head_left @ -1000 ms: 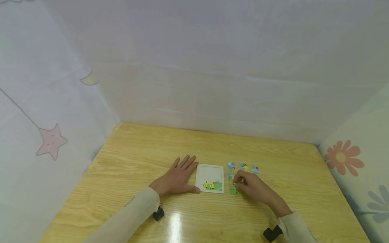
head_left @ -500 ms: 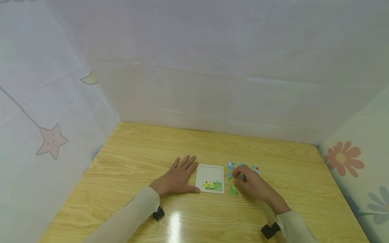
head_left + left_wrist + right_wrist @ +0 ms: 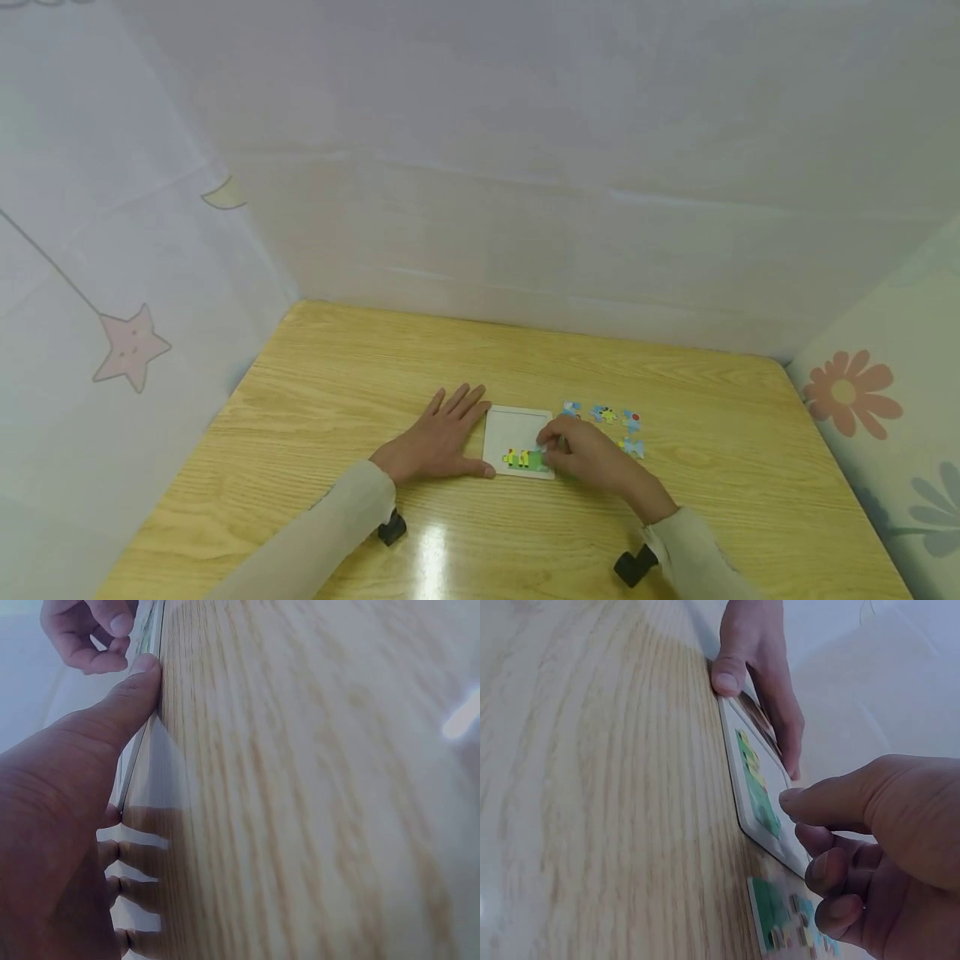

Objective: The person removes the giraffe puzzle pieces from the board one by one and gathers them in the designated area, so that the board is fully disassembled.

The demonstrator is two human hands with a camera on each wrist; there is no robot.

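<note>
A square white puzzle tray [image 3: 513,427] lies on the table, with green and yellow jigsaw pieces [image 3: 519,459] along its near side. My left hand [image 3: 441,442] rests flat with spread fingers, its thumb and index finger touching the tray's left edge. Over the tray's right edge hovers my right hand [image 3: 588,454], fingers curled, with thumb and index tips close together by the green piece. In the right wrist view a narrow gap shows between those fingertips [image 3: 789,796]; whether a piece is hidden there I cannot tell.
Several loose blue and yellow jigsaw pieces [image 3: 605,413] lie right of the tray; some are hidden beneath my right hand. Green and blue pieces [image 3: 769,907] show blurred below it in the right wrist view. Printed cloth walls [image 3: 480,208] border the wooden table [image 3: 360,350].
My right hand went from the loose pieces leftward to the tray's right edge. A blue piece at the far right of the loose group is now uncovered. My left hand stayed put.
</note>
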